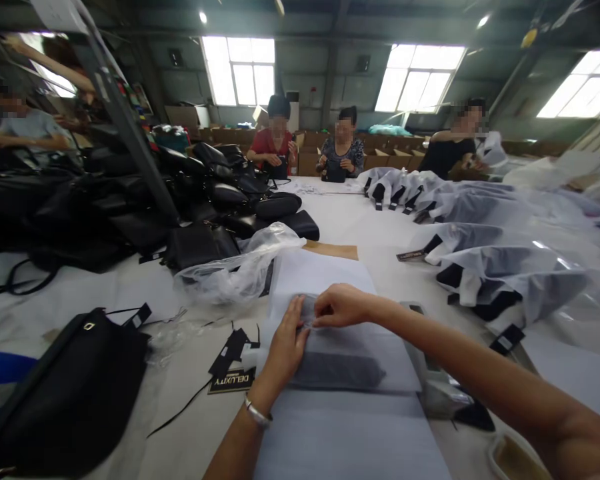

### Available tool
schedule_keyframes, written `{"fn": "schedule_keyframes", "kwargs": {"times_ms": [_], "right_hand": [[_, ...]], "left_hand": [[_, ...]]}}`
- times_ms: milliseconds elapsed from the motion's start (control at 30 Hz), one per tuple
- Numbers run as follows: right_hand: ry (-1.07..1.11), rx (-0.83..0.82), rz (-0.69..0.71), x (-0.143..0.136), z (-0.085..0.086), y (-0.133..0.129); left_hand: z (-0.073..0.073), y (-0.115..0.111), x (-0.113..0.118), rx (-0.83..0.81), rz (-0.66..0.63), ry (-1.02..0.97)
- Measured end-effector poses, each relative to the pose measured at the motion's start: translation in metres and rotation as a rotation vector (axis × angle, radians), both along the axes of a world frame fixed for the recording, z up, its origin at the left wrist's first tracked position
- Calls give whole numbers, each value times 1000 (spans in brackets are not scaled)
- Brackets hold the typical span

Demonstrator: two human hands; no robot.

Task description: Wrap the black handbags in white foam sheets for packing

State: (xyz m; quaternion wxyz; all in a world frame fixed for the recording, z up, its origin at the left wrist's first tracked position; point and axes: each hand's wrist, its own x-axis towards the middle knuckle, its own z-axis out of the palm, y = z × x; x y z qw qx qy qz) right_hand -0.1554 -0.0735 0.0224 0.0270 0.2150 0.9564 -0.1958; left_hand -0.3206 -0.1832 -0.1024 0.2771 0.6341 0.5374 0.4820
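A dark item lies under thin white paper on a stack of white sheets. My left hand, with a silver bracelet at the wrist, rests flat on the wrapped item's left part, fingers stretched forward. Beside it my right hand is closed, its fingertips pressed together at the paper; what they pinch is too small to make out. Black tags and a "DELUXITY" card lie left of my left hand. Crumpled clear plastic sits behind it.
A large black bag lies at the left front. Black bags are piled behind a slanted metal post. Plastic-wrapped bags line the right side, near a grey dispenser. Several people work around the table.
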Motion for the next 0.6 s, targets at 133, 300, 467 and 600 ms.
{"fn": "schedule_keyframes", "kwargs": {"times_ms": [133, 300, 467, 600], "right_hand": [[-276, 186, 103, -30, -2, 15], [-427, 355, 144, -48, 0, 10], [-378, 389, -4, -44, -2, 13], [-230, 266, -295, -19, -12, 31]], "left_hand": [[-6, -2, 3, 10, 20, -31], [-12, -1, 2, 10, 30, -40], [-7, 0, 2, -14, 12, -69], [-2, -5, 4, -29, 26, -45]]}}
